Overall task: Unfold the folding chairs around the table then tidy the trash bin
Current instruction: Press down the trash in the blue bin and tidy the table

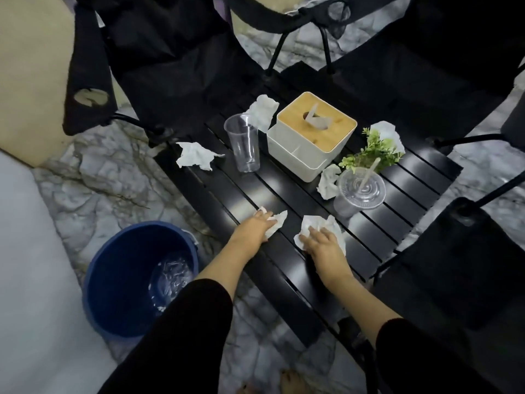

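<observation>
A black slatted table (284, 194) stands among black folding chairs (170, 66), all unfolded. Crumpled white tissues lie scattered on it. My left hand (255, 226) grips one crumpled tissue (277, 221) at the table's near left edge. My right hand (321, 243) lies over a larger crumpled tissue (318, 228), its fingers curling onto it. A blue trash bin (119, 280) stands on the floor to the left of the table, with clear plastic inside it.
On the table are a tall clear cup (244, 146), a white tissue box with a wooden lid (309, 135), a lidded plastic cup with a straw (359, 191), a small green plant (372, 152) and more tissues (194, 156). Chairs (454, 265) flank the right side.
</observation>
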